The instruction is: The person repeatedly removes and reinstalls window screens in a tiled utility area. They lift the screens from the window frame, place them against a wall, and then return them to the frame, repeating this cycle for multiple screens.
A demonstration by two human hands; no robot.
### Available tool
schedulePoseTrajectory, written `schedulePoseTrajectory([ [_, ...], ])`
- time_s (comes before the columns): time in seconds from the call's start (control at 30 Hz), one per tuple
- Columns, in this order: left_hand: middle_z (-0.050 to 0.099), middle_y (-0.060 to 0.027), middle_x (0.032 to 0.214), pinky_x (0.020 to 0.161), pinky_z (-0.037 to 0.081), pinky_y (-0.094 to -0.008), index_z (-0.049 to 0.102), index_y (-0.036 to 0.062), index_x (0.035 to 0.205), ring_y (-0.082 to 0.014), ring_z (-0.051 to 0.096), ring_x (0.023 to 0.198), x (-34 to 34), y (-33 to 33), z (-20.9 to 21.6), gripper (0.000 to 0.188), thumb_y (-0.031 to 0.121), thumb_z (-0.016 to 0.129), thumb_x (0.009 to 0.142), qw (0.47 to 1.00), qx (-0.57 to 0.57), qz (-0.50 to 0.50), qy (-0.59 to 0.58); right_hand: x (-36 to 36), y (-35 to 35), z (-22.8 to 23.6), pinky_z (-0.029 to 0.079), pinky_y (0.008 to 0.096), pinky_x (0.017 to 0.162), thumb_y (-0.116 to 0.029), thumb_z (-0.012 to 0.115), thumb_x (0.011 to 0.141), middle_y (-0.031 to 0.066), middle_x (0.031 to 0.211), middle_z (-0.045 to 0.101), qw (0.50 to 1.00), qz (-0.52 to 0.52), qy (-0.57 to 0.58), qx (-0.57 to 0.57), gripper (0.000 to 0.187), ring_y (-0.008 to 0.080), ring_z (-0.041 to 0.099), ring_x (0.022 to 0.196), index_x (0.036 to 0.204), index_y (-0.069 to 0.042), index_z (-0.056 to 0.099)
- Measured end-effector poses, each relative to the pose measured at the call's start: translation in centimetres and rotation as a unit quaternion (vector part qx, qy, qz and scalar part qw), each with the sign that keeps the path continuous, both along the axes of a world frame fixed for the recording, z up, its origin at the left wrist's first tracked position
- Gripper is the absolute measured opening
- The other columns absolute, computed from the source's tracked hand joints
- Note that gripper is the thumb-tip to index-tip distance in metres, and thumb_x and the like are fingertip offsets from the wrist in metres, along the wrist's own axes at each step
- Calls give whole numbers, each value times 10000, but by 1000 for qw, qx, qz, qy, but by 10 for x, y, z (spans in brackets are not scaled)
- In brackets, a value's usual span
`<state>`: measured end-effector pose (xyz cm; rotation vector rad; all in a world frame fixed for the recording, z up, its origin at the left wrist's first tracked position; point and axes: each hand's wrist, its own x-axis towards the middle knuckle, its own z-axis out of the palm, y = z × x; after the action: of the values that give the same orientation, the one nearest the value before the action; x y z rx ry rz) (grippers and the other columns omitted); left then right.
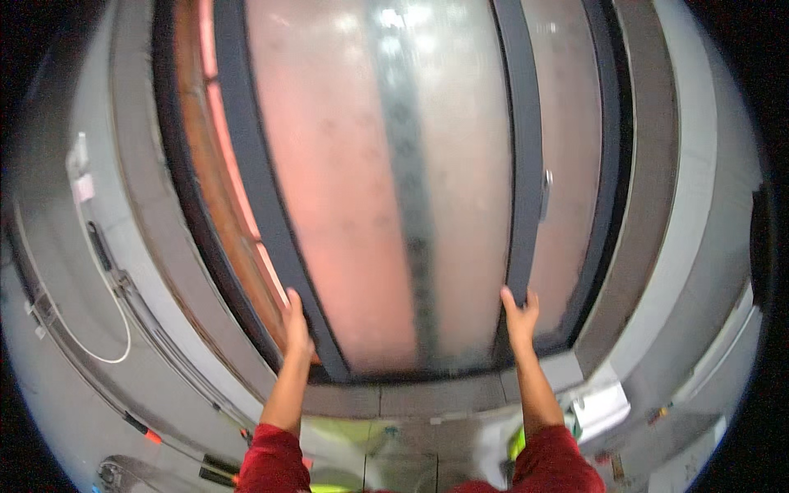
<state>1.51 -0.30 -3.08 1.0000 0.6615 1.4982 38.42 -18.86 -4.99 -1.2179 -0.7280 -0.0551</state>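
Observation:
A tall sliding window sash (pixel 460 205) with a dark grey frame and misty glass fills the middle of the view. At the lower part of its left stile (pixel 271 197), my left hand (pixel 298 330) grips the outer edge, its fingers mostly hidden. Lower on the right stile (pixel 519 148), my right hand (pixel 520 319) holds the frame, with the thumb on the near side. A pale handle (pixel 546 195) sits on that stile, above my right hand. Both arms, in dark red sleeves, reach forward; the picture is slightly blurred.
Beyond the sash on the left, an orange-brown strip (pixel 215 177) shows in a gap. A tiled sill (pixel 411 400) runs below. A white box (pixel 600 409) stands at the lower right. A white cable (pixel 123 329) and rods (pixel 164 329) are along the left wall.

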Motion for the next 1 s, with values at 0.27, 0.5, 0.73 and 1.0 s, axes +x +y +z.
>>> schedulePoseTrajectory([
  [0.27,349,-130,1314,998,264,-363,308,-11,1287,-256,351,1182,-7,-34,38,734,549,450,835,996,29,51,62,-12,7,4,417,299,714,-286,725,711,91,830,567,1000,4,8,17,384,175,519,783,845,42,576],
  [0.5,410,-167,1260,971,302,-360,386,-45,1216,-266,417,1125,1,-45,39,722,562,448,830,994,2,72,81,-12,-18,-9,430,257,702,-290,724,718,89,825,606,998,8,57,-26,422,143,539,727,908,59,584],
  [0.73,435,-170,1226,935,350,-374,393,-48,1204,-275,445,1092,-10,-57,41,668,521,433,857,996,-13,72,53,-23,-25,-9,428,249,714,-279,725,719,93,855,611,997,25,69,-17,412,139,538,747,914,55,584],
  [1.0,444,-173,1217,948,328,-373,415,-52,1196,-265,446,1084,-22,-40,36,636,483,470,857,999,-1,29,37,-24,-22,-1,434,269,693,-273,689,758,72,823,602,999,26,1,-33,367,144,534,738,912,37,566],
])
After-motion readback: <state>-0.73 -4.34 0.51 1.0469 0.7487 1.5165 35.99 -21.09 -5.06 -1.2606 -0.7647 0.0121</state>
